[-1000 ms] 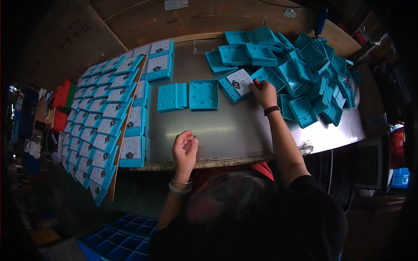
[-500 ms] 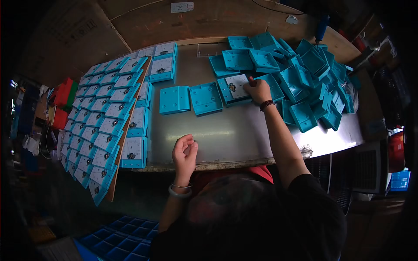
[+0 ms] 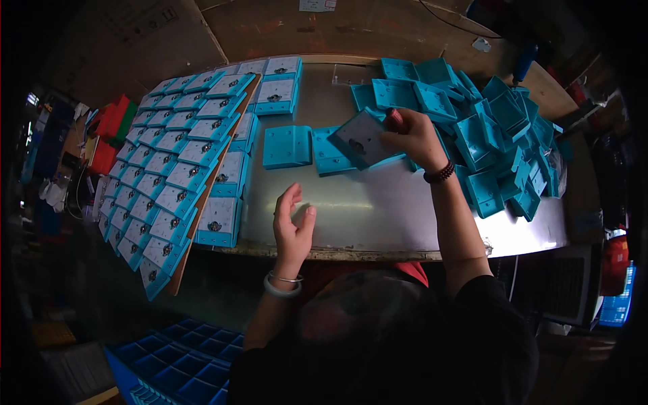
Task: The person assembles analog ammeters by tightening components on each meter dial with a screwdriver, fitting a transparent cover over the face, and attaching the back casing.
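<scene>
White panel now tilted up, right hand fingers clamped on its edge; handling's underway. Left hand empty (fingers apart).

Free tabletop beside heaped trays

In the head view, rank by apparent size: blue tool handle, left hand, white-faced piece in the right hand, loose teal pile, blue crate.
1. Loose teal pile
2. Blue crate, partly cut off
3. Left hand and white-faced piece in the right hand: too alike to rank
4. Blue tool handle
</scene>
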The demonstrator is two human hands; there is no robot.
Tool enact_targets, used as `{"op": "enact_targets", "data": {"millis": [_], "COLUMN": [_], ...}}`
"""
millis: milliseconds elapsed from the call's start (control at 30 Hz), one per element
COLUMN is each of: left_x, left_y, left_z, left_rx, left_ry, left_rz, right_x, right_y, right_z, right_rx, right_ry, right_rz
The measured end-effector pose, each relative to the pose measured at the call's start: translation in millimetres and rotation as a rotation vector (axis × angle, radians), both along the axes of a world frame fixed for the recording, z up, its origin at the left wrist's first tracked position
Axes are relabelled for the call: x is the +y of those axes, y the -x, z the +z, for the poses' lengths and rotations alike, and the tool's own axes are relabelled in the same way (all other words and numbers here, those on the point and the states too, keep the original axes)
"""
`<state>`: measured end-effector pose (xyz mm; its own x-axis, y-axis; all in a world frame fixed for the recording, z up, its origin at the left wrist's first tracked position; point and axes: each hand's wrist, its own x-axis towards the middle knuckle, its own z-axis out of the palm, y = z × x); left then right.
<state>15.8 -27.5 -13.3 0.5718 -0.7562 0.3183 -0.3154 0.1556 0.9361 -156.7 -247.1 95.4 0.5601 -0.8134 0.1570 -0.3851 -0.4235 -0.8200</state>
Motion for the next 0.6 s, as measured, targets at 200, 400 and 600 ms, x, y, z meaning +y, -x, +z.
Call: {"op": "enact_targets", "data": {"millis": [200,400,600], "left_x": [1,20,9], "left_y": [6,13,17], "left_z": [11,-13,-9], "left_rx": [0.142,0.672,0.717], "left_ry": [-0.290,-0.390,-0.484], "left_rz": [-0.362,-0.255,-0.237], "right_x": [23,48,95], "right_y": [-24,-12,0], "right_z": [-19,-62,-83], "right_rx": [0.094,-0.437,-0.367], "right_ry": [-0.253,-0.320,-0.547], "right_rz": [0.448,0.277,0.296]}}
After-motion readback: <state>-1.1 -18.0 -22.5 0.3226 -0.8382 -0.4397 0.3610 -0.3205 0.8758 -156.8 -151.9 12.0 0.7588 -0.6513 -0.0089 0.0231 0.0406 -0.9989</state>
